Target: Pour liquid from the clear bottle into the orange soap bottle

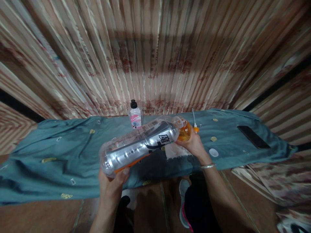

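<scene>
A large clear plastic bottle (138,142) with a silver label lies tilted in the air, its base at the left and its neck at the right. My left hand (111,184) is wrapped around the base end. My right hand (194,144) grips a small bottle with amber liquid (185,131) by its side. The necks of the two bottles meet or overlap; I cannot tell whether they touch. Right behind my right hand lies an orange pump top (196,129) with a pale tube. A white cloth (176,151) is spread below the bottles.
A clear bottle with a black cap and pink label (135,117) stands at the table's back. To the right are a white round lid (213,152) and a black phone (253,137). A teal patterned cloth (80,152) covers the narrow table. Striped curtains (155,58) hang behind.
</scene>
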Action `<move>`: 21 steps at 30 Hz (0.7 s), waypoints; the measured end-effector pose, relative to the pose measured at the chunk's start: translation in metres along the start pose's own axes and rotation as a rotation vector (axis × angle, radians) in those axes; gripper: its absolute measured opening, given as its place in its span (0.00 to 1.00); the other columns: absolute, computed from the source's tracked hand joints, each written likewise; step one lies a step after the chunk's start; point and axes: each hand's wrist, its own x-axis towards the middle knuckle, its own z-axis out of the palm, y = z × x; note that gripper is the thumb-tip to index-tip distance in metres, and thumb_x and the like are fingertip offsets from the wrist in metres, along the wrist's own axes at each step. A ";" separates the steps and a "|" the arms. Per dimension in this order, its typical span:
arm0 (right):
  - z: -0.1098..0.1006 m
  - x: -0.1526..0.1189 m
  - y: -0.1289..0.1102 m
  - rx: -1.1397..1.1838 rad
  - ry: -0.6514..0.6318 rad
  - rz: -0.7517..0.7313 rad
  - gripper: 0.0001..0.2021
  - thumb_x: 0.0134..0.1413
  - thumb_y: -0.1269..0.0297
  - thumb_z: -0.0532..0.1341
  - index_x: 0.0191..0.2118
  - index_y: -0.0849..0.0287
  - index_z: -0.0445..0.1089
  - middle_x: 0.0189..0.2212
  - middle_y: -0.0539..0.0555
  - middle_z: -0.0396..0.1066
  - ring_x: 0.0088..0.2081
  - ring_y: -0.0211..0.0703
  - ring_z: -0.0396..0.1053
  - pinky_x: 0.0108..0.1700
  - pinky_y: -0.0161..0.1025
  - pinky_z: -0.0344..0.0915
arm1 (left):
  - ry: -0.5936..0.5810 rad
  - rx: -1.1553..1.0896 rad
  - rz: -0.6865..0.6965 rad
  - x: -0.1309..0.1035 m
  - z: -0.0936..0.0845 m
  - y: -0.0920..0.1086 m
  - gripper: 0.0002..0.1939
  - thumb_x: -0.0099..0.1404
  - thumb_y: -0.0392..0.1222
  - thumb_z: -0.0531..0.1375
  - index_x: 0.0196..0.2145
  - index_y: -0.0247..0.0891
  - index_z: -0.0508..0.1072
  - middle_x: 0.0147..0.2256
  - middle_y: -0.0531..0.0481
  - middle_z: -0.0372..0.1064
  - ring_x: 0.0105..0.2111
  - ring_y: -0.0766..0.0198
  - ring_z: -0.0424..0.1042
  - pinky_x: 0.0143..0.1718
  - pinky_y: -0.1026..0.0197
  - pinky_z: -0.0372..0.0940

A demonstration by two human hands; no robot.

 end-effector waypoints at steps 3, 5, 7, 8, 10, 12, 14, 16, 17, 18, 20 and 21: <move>0.000 0.000 -0.001 0.017 -0.022 0.013 0.50 0.36 0.52 0.81 0.67 0.56 0.66 0.57 0.62 0.82 0.57 0.62 0.82 0.61 0.59 0.78 | -0.028 -0.016 -0.006 0.003 -0.001 -0.001 0.33 0.40 0.54 0.80 0.43 0.42 0.78 0.21 0.59 0.68 0.16 0.69 0.59 0.16 0.65 0.59; -0.001 0.001 -0.002 0.012 -0.023 0.011 0.50 0.36 0.52 0.81 0.67 0.56 0.66 0.57 0.62 0.82 0.57 0.63 0.82 0.62 0.59 0.78 | 0.003 -0.027 -0.007 0.000 0.002 0.000 0.35 0.40 0.55 0.80 0.46 0.43 0.78 0.23 0.59 0.69 0.16 0.70 0.58 0.17 0.66 0.57; -0.001 0.000 -0.002 -0.001 -0.011 0.006 0.50 0.36 0.51 0.81 0.66 0.55 0.66 0.56 0.62 0.82 0.56 0.63 0.82 0.61 0.60 0.78 | 0.056 -0.018 -0.009 -0.005 0.008 0.002 0.35 0.43 0.55 0.80 0.48 0.44 0.78 0.24 0.60 0.68 0.18 0.70 0.58 0.19 0.67 0.57; -0.001 0.000 -0.001 -0.006 -0.002 0.003 0.50 0.35 0.51 0.82 0.66 0.55 0.67 0.57 0.62 0.82 0.56 0.63 0.82 0.61 0.60 0.78 | 0.073 -0.015 -0.007 -0.007 0.010 0.003 0.35 0.43 0.55 0.80 0.48 0.44 0.79 0.25 0.59 0.69 0.19 0.70 0.60 0.21 0.67 0.59; 0.000 0.000 0.000 -0.010 0.014 0.003 0.51 0.35 0.49 0.82 0.66 0.55 0.67 0.57 0.62 0.82 0.56 0.64 0.82 0.61 0.60 0.78 | 0.100 -0.023 0.011 -0.008 0.014 0.003 0.35 0.43 0.53 0.79 0.49 0.43 0.79 0.29 0.56 0.73 0.25 0.67 0.68 0.26 0.67 0.65; 0.000 0.000 0.002 -0.003 0.020 0.010 0.52 0.34 0.46 0.82 0.66 0.56 0.68 0.57 0.62 0.82 0.57 0.64 0.82 0.62 0.61 0.78 | 0.121 -0.040 0.037 -0.007 0.016 0.002 0.36 0.42 0.52 0.80 0.48 0.41 0.80 0.35 0.53 0.76 0.32 0.64 0.73 0.31 0.66 0.69; 0.000 0.001 0.003 0.016 0.019 0.018 0.53 0.33 0.44 0.82 0.66 0.56 0.68 0.57 0.63 0.82 0.57 0.65 0.82 0.63 0.61 0.77 | 0.129 -0.047 0.045 -0.005 0.016 0.000 0.37 0.41 0.52 0.80 0.49 0.40 0.80 0.37 0.51 0.77 0.33 0.63 0.74 0.32 0.65 0.69; 0.001 0.001 0.004 0.033 0.022 0.023 0.53 0.33 0.42 0.82 0.66 0.56 0.68 0.57 0.62 0.82 0.57 0.64 0.81 0.63 0.61 0.77 | 0.125 -0.040 0.036 -0.005 0.016 -0.001 0.40 0.40 0.53 0.80 0.51 0.39 0.80 0.34 0.52 0.76 0.31 0.64 0.72 0.30 0.66 0.67; 0.001 0.001 0.004 0.036 0.025 0.026 0.53 0.33 0.42 0.82 0.66 0.56 0.69 0.57 0.62 0.82 0.57 0.64 0.82 0.63 0.60 0.77 | 0.116 -0.039 0.027 -0.005 0.016 -0.001 0.41 0.40 0.54 0.80 0.52 0.39 0.80 0.32 0.54 0.75 0.29 0.65 0.70 0.28 0.66 0.66; 0.001 0.001 0.004 0.035 0.029 0.030 0.53 0.32 0.41 0.82 0.66 0.56 0.69 0.56 0.62 0.82 0.56 0.64 0.82 0.62 0.61 0.77 | 0.105 -0.042 0.017 -0.005 0.017 0.000 0.43 0.40 0.54 0.80 0.54 0.40 0.79 0.31 0.55 0.74 0.26 0.67 0.68 0.26 0.67 0.64; 0.000 0.001 0.004 0.026 0.032 0.039 0.54 0.31 0.41 0.82 0.66 0.56 0.69 0.55 0.62 0.83 0.55 0.65 0.82 0.62 0.62 0.78 | 0.079 -0.054 0.000 -0.007 0.018 0.001 0.46 0.41 0.54 0.80 0.58 0.40 0.78 0.28 0.57 0.73 0.21 0.71 0.61 0.21 0.68 0.58; 0.000 0.001 0.005 0.027 0.030 0.039 0.54 0.31 0.41 0.82 0.66 0.56 0.69 0.55 0.62 0.83 0.55 0.66 0.82 0.62 0.62 0.78 | 0.069 -0.060 -0.004 -0.007 0.018 0.002 0.46 0.42 0.54 0.80 0.58 0.40 0.77 0.27 0.58 0.71 0.19 0.72 0.57 0.20 0.68 0.55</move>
